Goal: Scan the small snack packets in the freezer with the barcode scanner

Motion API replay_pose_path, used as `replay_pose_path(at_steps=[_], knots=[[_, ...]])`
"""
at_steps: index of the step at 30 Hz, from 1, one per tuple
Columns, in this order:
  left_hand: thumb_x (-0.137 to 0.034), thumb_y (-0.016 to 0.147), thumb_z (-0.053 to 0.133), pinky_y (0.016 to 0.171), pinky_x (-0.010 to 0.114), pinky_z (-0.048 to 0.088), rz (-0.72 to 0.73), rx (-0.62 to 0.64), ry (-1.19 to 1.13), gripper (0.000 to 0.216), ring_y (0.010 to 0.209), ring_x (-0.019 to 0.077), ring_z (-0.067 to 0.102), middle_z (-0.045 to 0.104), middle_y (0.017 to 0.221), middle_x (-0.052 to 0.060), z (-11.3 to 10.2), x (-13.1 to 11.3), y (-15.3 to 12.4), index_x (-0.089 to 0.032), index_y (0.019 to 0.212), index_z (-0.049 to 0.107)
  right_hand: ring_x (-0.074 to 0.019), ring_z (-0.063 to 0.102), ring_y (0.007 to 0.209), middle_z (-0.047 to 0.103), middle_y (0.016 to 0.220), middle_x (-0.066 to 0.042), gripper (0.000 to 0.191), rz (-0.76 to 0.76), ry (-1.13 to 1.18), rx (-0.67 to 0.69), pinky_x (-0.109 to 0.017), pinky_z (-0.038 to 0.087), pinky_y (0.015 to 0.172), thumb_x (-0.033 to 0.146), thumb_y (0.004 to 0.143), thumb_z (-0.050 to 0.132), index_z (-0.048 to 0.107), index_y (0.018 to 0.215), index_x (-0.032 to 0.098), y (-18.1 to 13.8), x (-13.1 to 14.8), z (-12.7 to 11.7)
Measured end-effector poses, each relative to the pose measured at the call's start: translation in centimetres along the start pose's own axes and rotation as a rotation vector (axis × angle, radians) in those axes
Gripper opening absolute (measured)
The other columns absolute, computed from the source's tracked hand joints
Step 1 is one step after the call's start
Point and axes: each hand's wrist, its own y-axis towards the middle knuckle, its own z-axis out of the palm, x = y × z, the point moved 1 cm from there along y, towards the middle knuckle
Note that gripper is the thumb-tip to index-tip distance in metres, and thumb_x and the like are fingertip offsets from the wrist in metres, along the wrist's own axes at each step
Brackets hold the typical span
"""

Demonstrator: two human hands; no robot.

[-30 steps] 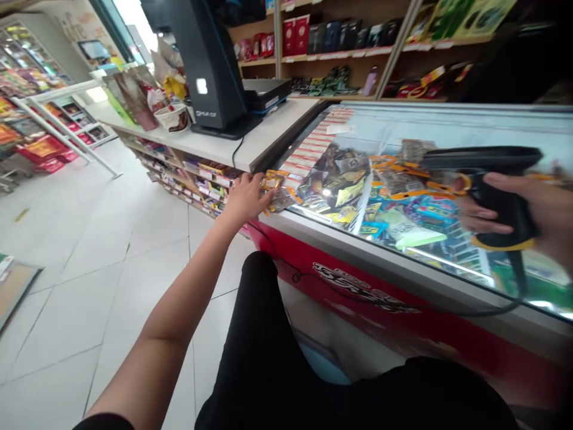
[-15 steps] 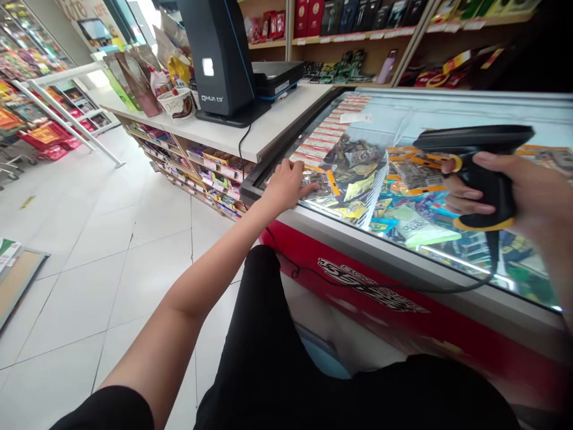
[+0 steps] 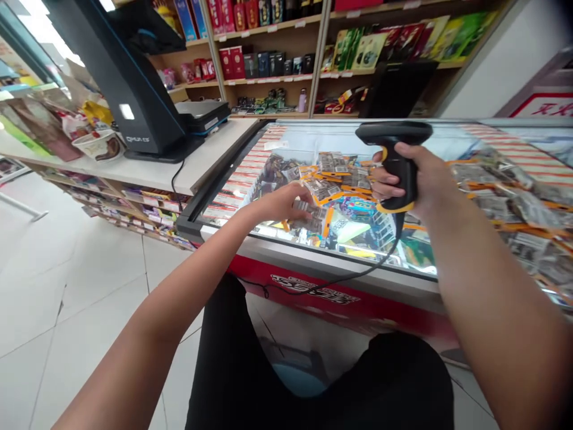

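My right hand (image 3: 405,176) is wrapped round the grip of a black barcode scanner (image 3: 394,132) with yellow trim, raised above the glass top of a chest freezer (image 3: 340,263). A black cord hangs from its handle. My left hand (image 3: 286,203) is closed on a small clear packet (image 3: 316,222) with orange edges, low over the glass near the front left. Its fingertips are partly hidden. Just beyond lies a pile of similar orange-edged packets (image 3: 333,167), beneath the scanner's left side. Colourful bags show through the glass.
Another heap of orange-edged packets (image 3: 519,209) lies at the right. A white counter (image 3: 219,152) on the left bears a black weighing machine (image 3: 134,101) and a tub (image 3: 99,145). Stocked shelves (image 3: 268,77) stand behind. The scanner cord (image 3: 349,278) hangs across the freezer's red front.
The view has turned right, bringing the right-hand heap into sight. My left hand has moved right along the glass with the packet. My right hand still holds the barcode scanner.
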Motion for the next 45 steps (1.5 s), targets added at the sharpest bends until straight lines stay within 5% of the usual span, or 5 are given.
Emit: replay_pose_path(at_steps=[12, 17, 23, 30, 45], knots=[[-0.040, 0.096, 0.076, 0.103, 0.041, 0.051, 0.227, -0.004, -0.240, 0.023, 0.115, 0.0261, 0.065, 0.068, 0.116, 0.009, 1.0, -4.1, 3.6, -0.022, 0.093, 0.062, -0.0069, 0.033, 0.044, 0.045, 0.062, 0.007, 0.031, -0.007, 0.081, 0.003, -0.023, 0.031, 0.046, 0.049, 0.094, 0.075, 0.058, 0.097, 0.023, -0.1, 0.3, -1.3], [-0.036, 0.105, 0.064, 0.060, 0.022, 0.039, -0.013, -0.352, -0.596, 0.016, 0.058, 0.0109, 0.042, 0.043, 0.071, -0.007, -1.3, -1.3, 8.6, -0.026, 0.102, 0.052, -0.0089, 0.036, 0.045, 0.044, 0.061, 0.006, 0.033, -0.008, 0.101, -0.132, -0.022, 0.034, 0.042, 0.048, 0.089, 0.079, 0.057, 0.095, 0.023, 0.3, 0.3, -2.0], [-0.005, 0.098, 0.058, 0.076, 0.025, 0.052, -0.136, -0.697, -0.855, 0.034, 0.073, 0.0114, 0.061, 0.066, 0.093, -0.001, -0.8, 0.1, 12.6, -0.023, 0.125, 0.051, -0.0076, 0.036, 0.043, 0.046, 0.061, 0.005, 0.037, 0.019, 0.033, -0.083, -0.021, 0.032, 0.041, 0.050, 0.089, 0.080, 0.056, 0.092, 0.022, 0.2, -0.3, -1.2], [-0.009, 0.099, 0.061, 0.093, 0.035, 0.059, -0.118, -0.754, -1.192, 0.054, 0.102, 0.0180, 0.070, 0.071, 0.124, 0.006, 0.5, 0.8, 11.7, -0.030, 0.148, 0.052, -0.0079, 0.037, 0.043, 0.049, 0.060, 0.005, 0.042, 0.074, -0.032, 0.028, -0.021, 0.029, 0.040, 0.053, 0.087, 0.083, 0.056, 0.094, 0.023, -0.3, -1.2, 0.8], [-0.023, 0.099, 0.066, 0.098, 0.035, 0.058, -0.019, -0.590, -0.902, 0.058, 0.109, 0.0172, 0.070, 0.069, 0.135, 0.007, 1.8, 1.0, 11.6, -0.032, 0.155, 0.051, -0.0076, 0.035, 0.039, 0.048, 0.057, 0.007, 0.041, -0.085, 0.011, 0.045, -0.023, 0.029, 0.041, 0.057, 0.089, 0.081, 0.058, 0.093, 0.023, -0.3, -1.3, 0.6]])
